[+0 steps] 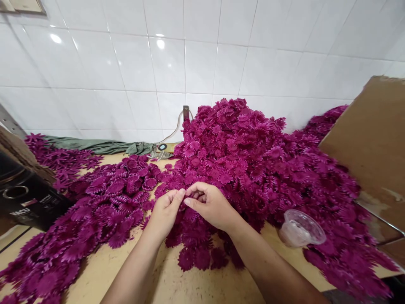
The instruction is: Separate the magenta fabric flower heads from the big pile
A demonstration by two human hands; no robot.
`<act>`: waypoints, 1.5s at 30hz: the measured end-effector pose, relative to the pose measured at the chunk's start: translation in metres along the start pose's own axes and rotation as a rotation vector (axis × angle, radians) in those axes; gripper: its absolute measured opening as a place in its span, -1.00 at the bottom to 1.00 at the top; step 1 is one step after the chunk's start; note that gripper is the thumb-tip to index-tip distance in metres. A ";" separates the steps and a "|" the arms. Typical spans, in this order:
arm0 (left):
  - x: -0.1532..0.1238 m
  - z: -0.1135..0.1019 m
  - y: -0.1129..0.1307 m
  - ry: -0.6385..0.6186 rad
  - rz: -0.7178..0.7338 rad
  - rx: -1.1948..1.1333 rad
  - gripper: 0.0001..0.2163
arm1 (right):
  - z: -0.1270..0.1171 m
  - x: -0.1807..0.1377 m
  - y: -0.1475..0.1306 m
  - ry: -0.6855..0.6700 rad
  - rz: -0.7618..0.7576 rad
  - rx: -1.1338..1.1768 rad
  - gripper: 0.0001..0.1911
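My left hand (167,207) is closed in a pinch, its thumb pressed against the bent index finger. Facing it, my right hand (211,203) curls with thumb and index finger brought close together. The fingertips of both hands nearly meet over the table; whatever they pinch is too small or hidden to make out. Directly behind and below them lies a large heap of magenta artificial flower pieces (234,147) with toothed edges. Several loose pieces (202,256) lie under my right wrist. A second, flatter pile of magenta flower pieces (104,207) spreads to the left of my left hand.
On the right, a clear plastic cup (300,230) with whitish contents stands tilted near my right forearm. A cardboard sheet (367,139) leans at far right. A black bottle box (28,198) stands at left. Green cloth (95,144) lies along the tiled wall (202,63).
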State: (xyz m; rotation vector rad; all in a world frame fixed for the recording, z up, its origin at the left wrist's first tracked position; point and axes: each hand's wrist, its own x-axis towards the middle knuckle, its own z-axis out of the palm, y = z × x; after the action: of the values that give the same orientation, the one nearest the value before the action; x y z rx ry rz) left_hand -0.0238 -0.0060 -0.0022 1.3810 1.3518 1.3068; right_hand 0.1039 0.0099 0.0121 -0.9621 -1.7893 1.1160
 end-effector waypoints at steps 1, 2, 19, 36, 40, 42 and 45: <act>-0.002 0.000 0.002 -0.009 0.011 0.001 -0.64 | -0.001 0.000 0.000 0.023 -0.008 -0.034 -0.96; -0.004 0.000 0.003 -0.021 0.025 0.003 -0.65 | -0.001 0.000 0.001 0.058 -0.021 -0.079 -0.96; -0.027 -0.004 0.003 0.015 -0.037 -0.021 -0.71 | -0.065 0.039 0.009 0.867 -0.091 -0.243 -0.95; -0.012 0.002 -0.008 0.062 -0.032 -0.090 -0.60 | 0.004 -0.010 -0.007 0.000 -0.052 -0.320 -0.95; -0.015 0.003 -0.006 0.031 -0.027 -0.135 -0.61 | 0.001 -0.005 -0.003 -0.102 -0.009 -0.165 -0.94; -0.018 0.002 -0.002 0.040 0.003 -0.097 -0.63 | -0.003 -0.002 -0.004 0.014 -0.069 -0.177 -0.91; -0.021 0.002 0.004 0.052 0.064 -0.030 -0.69 | -0.008 0.006 -0.007 0.222 -0.141 -0.197 -0.90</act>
State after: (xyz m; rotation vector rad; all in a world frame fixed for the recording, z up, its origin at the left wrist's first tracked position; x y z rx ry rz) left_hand -0.0193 -0.0271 -0.0016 1.3890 1.3264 1.4083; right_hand 0.1078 0.0156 0.0222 -1.0147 -1.7757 0.7258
